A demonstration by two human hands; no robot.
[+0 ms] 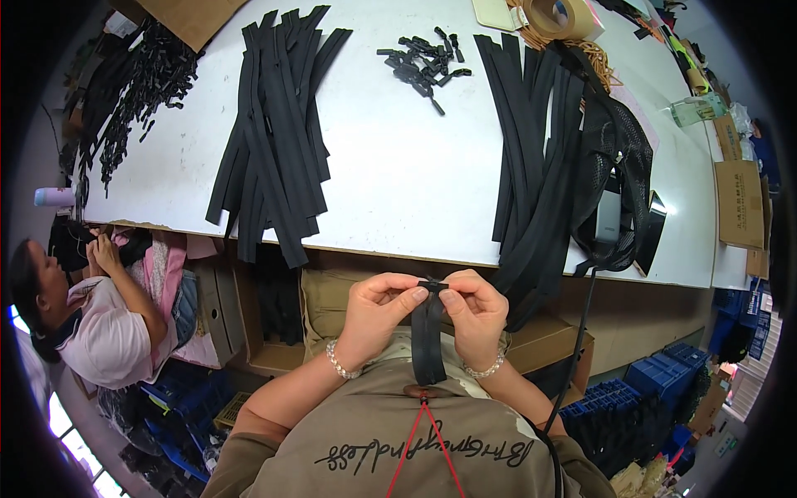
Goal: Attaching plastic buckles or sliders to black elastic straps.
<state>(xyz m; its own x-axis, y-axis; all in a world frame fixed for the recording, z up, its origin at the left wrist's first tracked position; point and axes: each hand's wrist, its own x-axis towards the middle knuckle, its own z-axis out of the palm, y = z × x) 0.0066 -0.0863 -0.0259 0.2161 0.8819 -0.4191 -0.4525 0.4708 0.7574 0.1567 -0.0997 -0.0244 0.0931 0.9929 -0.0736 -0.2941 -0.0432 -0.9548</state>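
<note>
A short black zipper strip [427,340] hangs in front of my chest, below the table's near edge. My left hand [375,311] pinches its top end between thumb and index finger. From the other side my right hand [479,315] grips the same end, thumb and fingertips close to the left ones. A small dark piece shows at the top between the fingertips, too small to make out. On the white table [390,183] lie a left heap of black zipper strips [278,141], a right heap of zipper strips [527,137] and a small pile of black zipper pulls [423,66].
Many more black pulls [149,75] lie at the far left. A black mesh bag [631,141] with a phone [608,217] is at the right, near a tape roll [573,18] and a bottle [697,109]. A co-worker [108,340] sits at the left. Blue crates [656,373] stand lower right.
</note>
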